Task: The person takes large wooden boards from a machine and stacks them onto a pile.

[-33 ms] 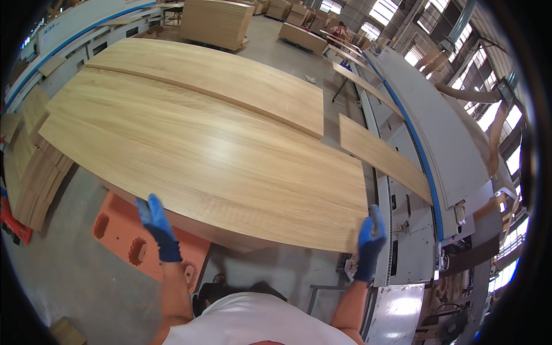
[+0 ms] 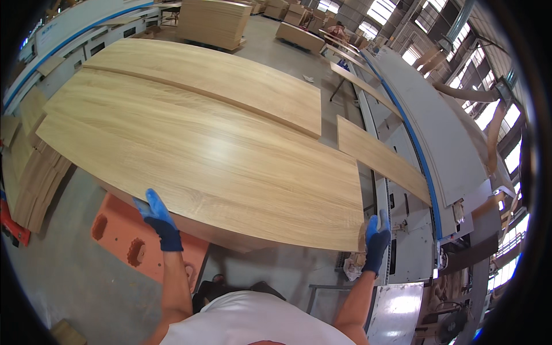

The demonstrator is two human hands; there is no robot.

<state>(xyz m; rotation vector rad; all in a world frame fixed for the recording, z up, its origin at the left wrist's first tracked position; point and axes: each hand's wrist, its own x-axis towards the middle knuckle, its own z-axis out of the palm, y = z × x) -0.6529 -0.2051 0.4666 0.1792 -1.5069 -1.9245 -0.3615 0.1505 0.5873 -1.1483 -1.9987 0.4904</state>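
Wide wood-grain boards (image 2: 201, 149) lie stacked in front of me, the top one reaching from far left to near right. My left hand (image 2: 156, 214), in a blue-coated glove, is at the near long edge, fingers apart, some of them extending just over the top face. At the right end my right hand (image 2: 376, 236), gloved alike, stands upright beside the near corner, fingers stretched and apart. Neither hand is wrapped round a board. Behind the top board lies another wood-grain panel (image 2: 230, 75), with a narrow step between them.
An orange slab with scalloped holes (image 2: 172, 253) lies under the stack's near side. To the right runs a long grey machine with a blue strip (image 2: 422, 164), bearing a narrow board (image 2: 379, 158). More boards (image 2: 43, 184) are piled at left. A person (image 2: 338, 31) is far back.
My left hand has shifted slightly right and turned along the near edge. My right hand has moved slightly, its fingers now more spread. The boards look unmoved.
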